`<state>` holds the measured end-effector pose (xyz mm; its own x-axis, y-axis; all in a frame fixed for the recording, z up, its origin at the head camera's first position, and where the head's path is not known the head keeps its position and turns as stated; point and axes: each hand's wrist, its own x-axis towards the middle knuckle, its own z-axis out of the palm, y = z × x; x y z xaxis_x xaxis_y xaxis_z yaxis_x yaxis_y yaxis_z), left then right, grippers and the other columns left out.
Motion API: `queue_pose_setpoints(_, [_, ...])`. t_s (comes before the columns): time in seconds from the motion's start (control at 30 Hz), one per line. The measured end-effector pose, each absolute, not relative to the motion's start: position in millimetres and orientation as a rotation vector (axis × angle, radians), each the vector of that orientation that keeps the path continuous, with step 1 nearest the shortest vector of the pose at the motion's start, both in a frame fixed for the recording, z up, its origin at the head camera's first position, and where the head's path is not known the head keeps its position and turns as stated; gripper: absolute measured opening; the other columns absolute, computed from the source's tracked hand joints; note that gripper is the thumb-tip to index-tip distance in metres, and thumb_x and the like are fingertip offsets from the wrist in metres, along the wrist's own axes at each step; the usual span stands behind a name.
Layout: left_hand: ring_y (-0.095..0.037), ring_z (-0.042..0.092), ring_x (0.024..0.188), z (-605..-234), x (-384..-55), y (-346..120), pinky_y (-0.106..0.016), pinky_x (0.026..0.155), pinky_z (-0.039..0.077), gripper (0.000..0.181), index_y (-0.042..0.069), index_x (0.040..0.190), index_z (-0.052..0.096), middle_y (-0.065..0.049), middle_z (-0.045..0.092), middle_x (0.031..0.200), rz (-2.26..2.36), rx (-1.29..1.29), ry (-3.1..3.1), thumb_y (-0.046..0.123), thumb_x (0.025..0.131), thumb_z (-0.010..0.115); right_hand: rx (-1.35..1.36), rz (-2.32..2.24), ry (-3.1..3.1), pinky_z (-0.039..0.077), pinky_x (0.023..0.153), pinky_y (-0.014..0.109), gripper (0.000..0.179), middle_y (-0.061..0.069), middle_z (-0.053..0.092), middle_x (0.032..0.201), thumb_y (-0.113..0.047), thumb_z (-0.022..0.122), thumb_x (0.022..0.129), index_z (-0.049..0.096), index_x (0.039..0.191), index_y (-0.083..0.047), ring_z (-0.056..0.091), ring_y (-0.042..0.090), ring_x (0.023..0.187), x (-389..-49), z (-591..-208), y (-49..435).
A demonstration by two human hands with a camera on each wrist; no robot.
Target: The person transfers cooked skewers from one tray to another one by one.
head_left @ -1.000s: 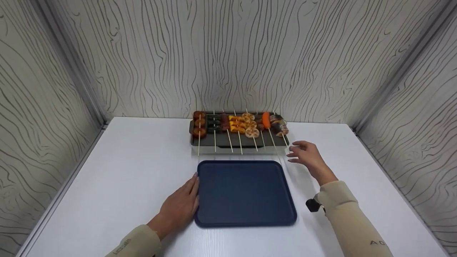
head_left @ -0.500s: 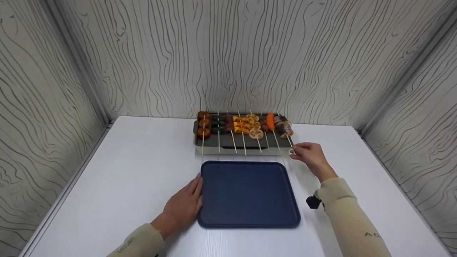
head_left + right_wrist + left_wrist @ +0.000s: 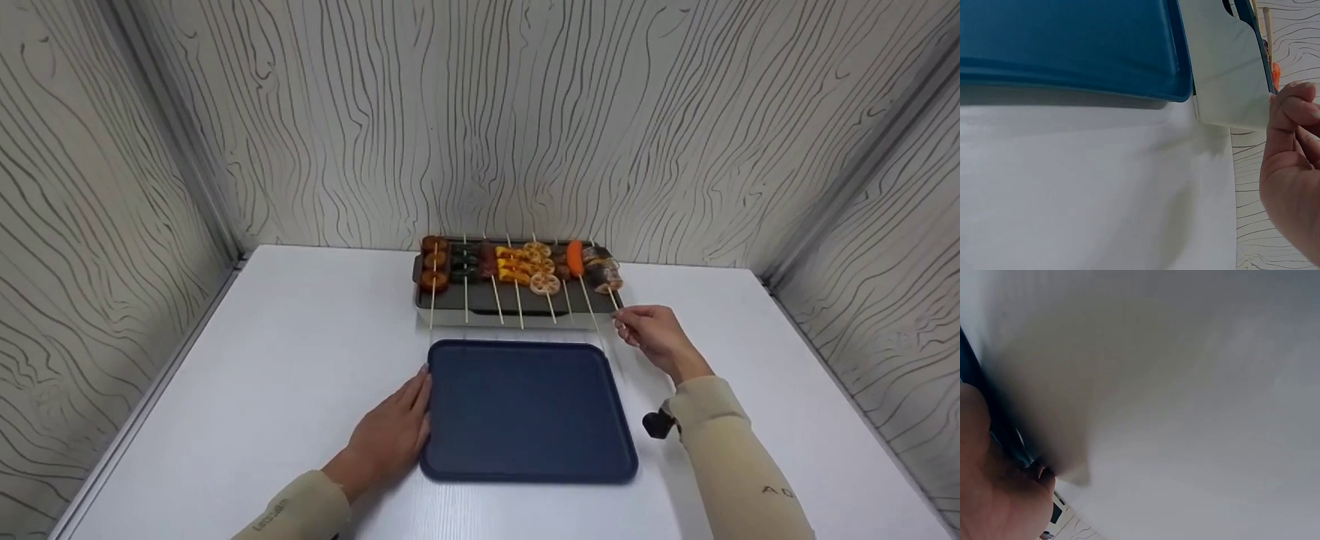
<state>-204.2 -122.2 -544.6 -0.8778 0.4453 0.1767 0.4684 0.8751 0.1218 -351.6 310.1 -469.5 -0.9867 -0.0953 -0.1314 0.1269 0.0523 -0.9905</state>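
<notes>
My right hand (image 3: 654, 339) pinches the lower end of the stick of a fish skewer (image 3: 604, 274), the rightmost on a dark grill (image 3: 450, 301). In the right wrist view the fingers (image 3: 1292, 115) are bent together near the grill's pale side; the stick between them cannot be made out there. The fish pieces still lie on the grill plate. My left hand (image 3: 386, 435) rests with straight fingers along the left edge of a dark blue tray (image 3: 529, 412). That hand (image 3: 1005, 495) touches the tray's side in the left wrist view.
Left of the fish are a sausage skewer (image 3: 575, 259), a lotus root skewer (image 3: 544, 283), a yellow skewer (image 3: 514, 268) and several darker ones, sticks pointing toward me. The white table (image 3: 285, 322) meets wood-patterned walls (image 3: 480, 120) at the back and sides.
My right hand has gone from loosely spread fingers beside the grill to pinching the fish skewer's stick. The left hand stays at the tray. The head view has shifted slightly.
</notes>
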Motion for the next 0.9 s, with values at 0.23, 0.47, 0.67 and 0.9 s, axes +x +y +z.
queue_pose_setpoints(0.23, [-0.030,0.038,0.149,-549.2,-207.2,-122.7,-0.039,0.117,0.039,0.057,-0.005,0.155,0.037,-0.018,0.031,0.165,-0.243,-0.711,-2.894,0.031,0.110,0.039,0.054,-2.174,2.072,0.045,0.053,0.017,0.027,0.000,0.066,0.079,-0.002,0.050,0.106,0.057,0.122,0.019,0.055,0.004,0.064,-350.9,-469.0,310.1])
queue_pose_setpoints(0.47, [-0.029,0.036,0.149,-549.8,-208.1,-122.9,-0.038,0.119,0.037,0.058,-0.005,0.156,0.035,-0.017,0.029,0.166,-0.221,-0.718,-2.910,0.032,0.111,0.036,0.039,-2.246,2.037,0.039,0.049,0.016,0.025,0.004,0.066,0.085,-0.002,0.050,0.106,0.059,0.119,0.018,0.053,0.004,0.063,-349.3,-467.8,309.6])
queue_pose_setpoints(0.67, [-0.029,0.035,0.150,-549.2,-207.8,-123.2,-0.038,0.120,0.035,0.058,-0.005,0.156,0.034,-0.018,0.028,0.166,-0.186,-0.728,-2.910,0.033,0.112,0.035,0.055,-2.273,2.018,0.039,0.048,0.016,0.021,0.005,0.067,0.089,-0.004,0.050,0.107,0.066,0.111,0.009,0.053,0.004,0.063,-347.6,-467.2,309.4])
queue_pose_setpoints(0.9, [-0.029,0.035,0.150,-549.7,-206.0,-124.0,-0.037,0.119,0.036,0.058,-0.005,0.156,0.034,-0.017,0.029,0.166,-0.198,-0.712,-2.909,0.032,0.111,0.036,0.077,-2.314,1.993,0.040,0.049,0.016,0.020,0.005,0.067,0.085,-0.002,0.051,0.106,0.066,0.112,0.011,0.053,0.005,0.062,-344.8,-467.2,311.9])
